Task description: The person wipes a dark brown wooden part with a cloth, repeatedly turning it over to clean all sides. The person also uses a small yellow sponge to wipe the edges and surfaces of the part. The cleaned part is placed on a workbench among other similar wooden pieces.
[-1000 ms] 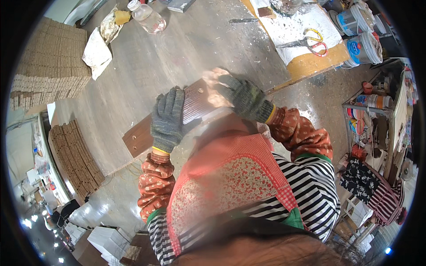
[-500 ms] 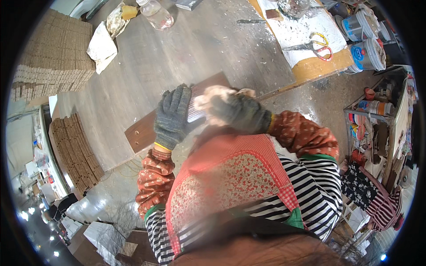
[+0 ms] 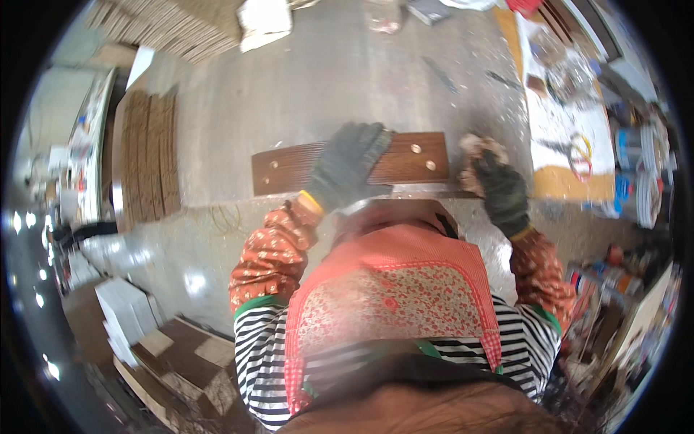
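A brown ribbed wooden panel [image 3: 285, 168] with small round metal fittings lies across the grey workbench [image 3: 311, 79] in front of me. My left hand [image 3: 347, 165], in a dark grey glove, rests flat on the panel's middle with fingers spread. My right hand [image 3: 499, 189], also gloved, is closed around a crumpled beige rag [image 3: 478, 147] at the panel's right end. My apron and striped shirt hide the near edge of the panel.
Stacks of brown ribbed panels [image 3: 148, 155] lie at the left, more [image 3: 181, 25] at the top left. A white sheet with scissors [image 3: 571, 152] and cans [image 3: 636, 170] sits at the right. White blocks [image 3: 126, 315] and boards are at the lower left.
The panel now lies level across the bench instead of tilted. My left hand pressed flat on it, and my right hand moved off to the panel's right end with the rag.
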`<action>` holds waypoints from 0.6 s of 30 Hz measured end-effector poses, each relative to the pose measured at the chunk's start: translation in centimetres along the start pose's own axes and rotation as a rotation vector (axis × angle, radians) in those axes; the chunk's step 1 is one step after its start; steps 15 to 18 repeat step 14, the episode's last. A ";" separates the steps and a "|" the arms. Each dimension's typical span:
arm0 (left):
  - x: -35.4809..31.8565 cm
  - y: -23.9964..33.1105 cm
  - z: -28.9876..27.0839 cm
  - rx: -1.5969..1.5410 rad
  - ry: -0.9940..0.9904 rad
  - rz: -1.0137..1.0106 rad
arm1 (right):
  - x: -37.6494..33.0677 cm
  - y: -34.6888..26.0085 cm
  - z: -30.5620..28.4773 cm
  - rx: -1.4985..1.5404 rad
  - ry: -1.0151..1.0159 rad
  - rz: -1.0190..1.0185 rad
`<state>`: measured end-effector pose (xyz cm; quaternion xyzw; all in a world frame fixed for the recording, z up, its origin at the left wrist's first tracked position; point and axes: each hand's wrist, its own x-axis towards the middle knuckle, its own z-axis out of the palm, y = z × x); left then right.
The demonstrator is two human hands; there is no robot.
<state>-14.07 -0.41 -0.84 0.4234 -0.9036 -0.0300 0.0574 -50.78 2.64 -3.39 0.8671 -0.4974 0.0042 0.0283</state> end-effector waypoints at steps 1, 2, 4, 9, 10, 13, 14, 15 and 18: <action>0.3 0.1 0.1 0.024 0.006 -0.009 | 0.2 1.4 -1.2 0.010 0.216 -0.032; 0.3 0.3 0.2 0.064 -0.055 -0.023 | 0.5 2.6 -2.4 0.106 0.321 -0.056; -0.3 1.3 0.5 0.071 -0.063 -0.028 | 2.1 2.8 -3.8 0.123 0.347 0.036; -4.1 4.3 2.0 -0.106 0.459 -0.173 | 8.6 0.9 -7.2 0.179 0.416 -0.130; -4.7 4.3 2.5 -0.169 0.539 -0.237 | 10.3 -0.1 -7.3 0.253 0.515 -0.335; -6.1 3.9 4.2 -0.044 0.704 -0.195 | 14.1 -4.4 -7.8 0.145 0.106 -0.615; -6.7 3.8 4.7 -0.039 0.710 -0.228 | 15.0 -5.4 -8.5 0.139 0.099 -0.645; -6.7 3.8 4.7 -0.039 0.710 -0.228 | 15.0 -5.4 -8.5 0.139 0.099 -0.645; -6.7 3.8 4.7 -0.039 0.710 -0.228 | 15.0 -5.4 -8.5 0.139 0.099 -0.645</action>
